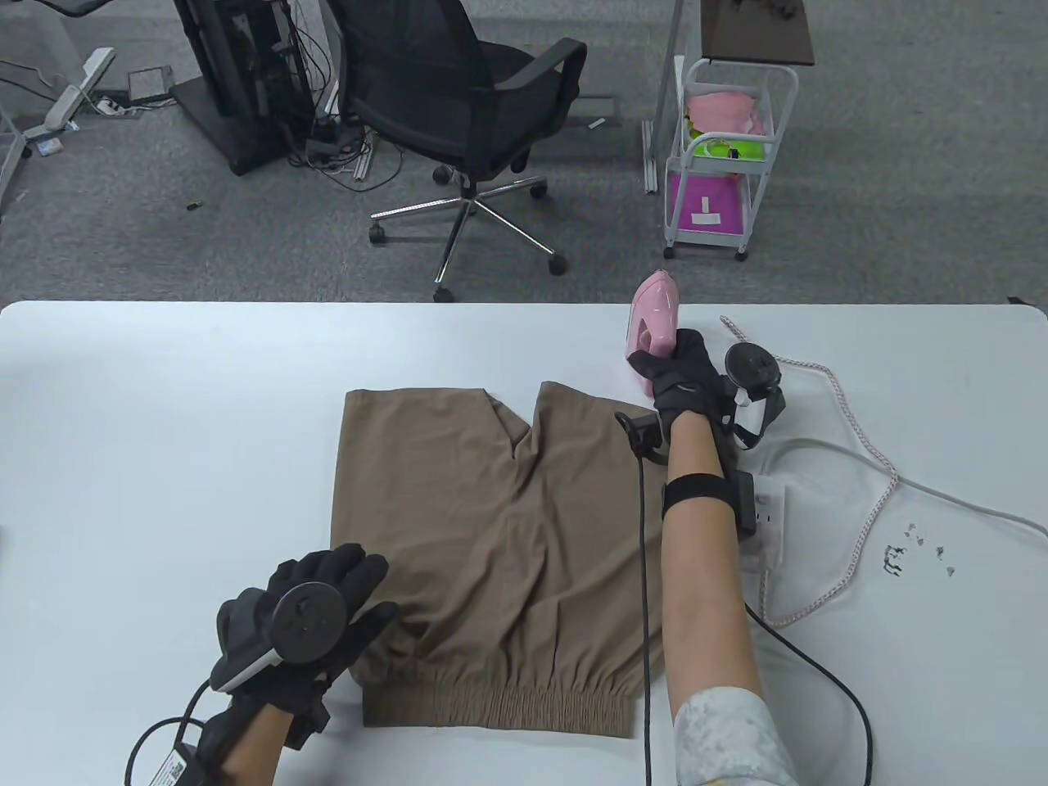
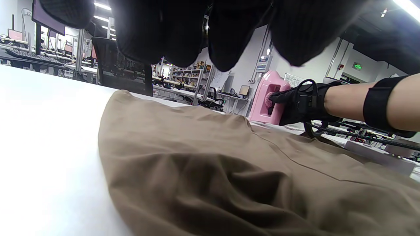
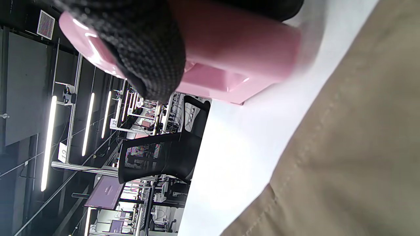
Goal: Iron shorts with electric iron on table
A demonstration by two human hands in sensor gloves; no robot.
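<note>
Brown shorts (image 1: 499, 540) lie flat on the white table (image 1: 164, 409), waistband toward me. They also show in the left wrist view (image 2: 229, 177) and the right wrist view (image 3: 344, 170). A pink electric iron (image 1: 653, 326) stands upright on its heel on the table beyond the shorts' far right corner. My right hand (image 1: 684, 372) grips its handle; the iron also shows in the left wrist view (image 2: 264, 98) and the right wrist view (image 3: 229, 42). My left hand (image 1: 315, 610) rests with its fingers on the shorts' left edge near the waistband. Its fingers (image 2: 183, 29) hang just above the fabric.
The iron's braided cord (image 1: 860, 442) and a white power strip (image 1: 770, 512) lie on the table right of my right arm. Small dark scraps (image 1: 917, 553) lie further right. A black office chair (image 1: 467, 106) and a white cart (image 1: 720, 155) stand beyond the table.
</note>
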